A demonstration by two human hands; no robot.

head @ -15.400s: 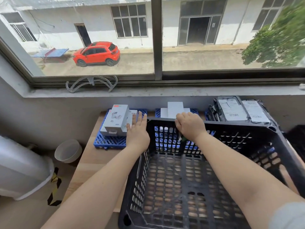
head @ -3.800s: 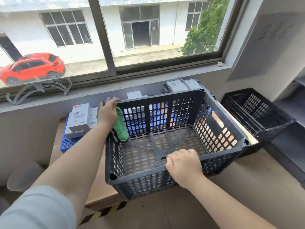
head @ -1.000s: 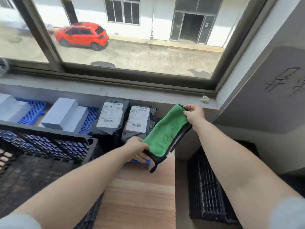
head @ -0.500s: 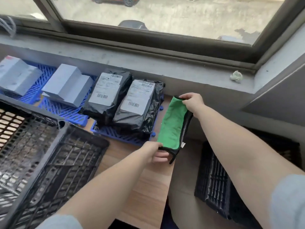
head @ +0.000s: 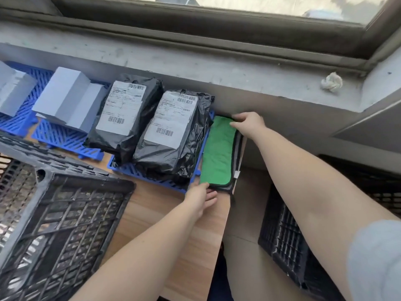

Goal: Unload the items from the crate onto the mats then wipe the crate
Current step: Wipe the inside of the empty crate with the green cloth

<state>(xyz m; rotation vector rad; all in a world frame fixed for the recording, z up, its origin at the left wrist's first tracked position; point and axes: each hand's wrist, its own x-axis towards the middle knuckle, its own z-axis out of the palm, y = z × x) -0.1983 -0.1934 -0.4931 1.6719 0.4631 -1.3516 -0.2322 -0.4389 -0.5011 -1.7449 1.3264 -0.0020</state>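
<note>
- Green microfibre cloth [head: 218, 149], folded to a narrow strip with dark edging, is lying lengthwise at the right end of the wooden table [head: 152, 213], centre of the frame, just beside the rightmost blue mat [head: 152, 178].
- Head view, hands: the right hand [head: 249, 123] is pinching the cloth's far end between thumb and fingers; the left hand [head: 200, 197] is touching the near end with fingers nearly straight and relaxed, gripping nothing.
- Head view, crate: the black crate [head: 65, 213] is occupying the lower left of the frame, tilted on the table, and showing no items inside in the part visible.
- Head view, unloaded goods: two black parcels [head: 152, 131] with white labels are resting on the rightmost mat; white boxes [head: 63, 101] are sitting on mats at the upper left.
- Head view, surroundings: a second black crate [head: 288, 242] is standing on the floor at the lower right; a crumpled white wad [head: 331, 81] is lying on the grey sill at the upper right.
- Handling judgement: the cloth is appearing soft, light and limp, so it is likely folding or sagging wherever unsupported; pinching both ends, or bunching the middle in one palm, is looking the sound hold. It is neither fragile nor slippery.
- Progress judgement: unloading is appearing complete; the cloth being laid down is suggesting wiping is at or near its end.
</note>
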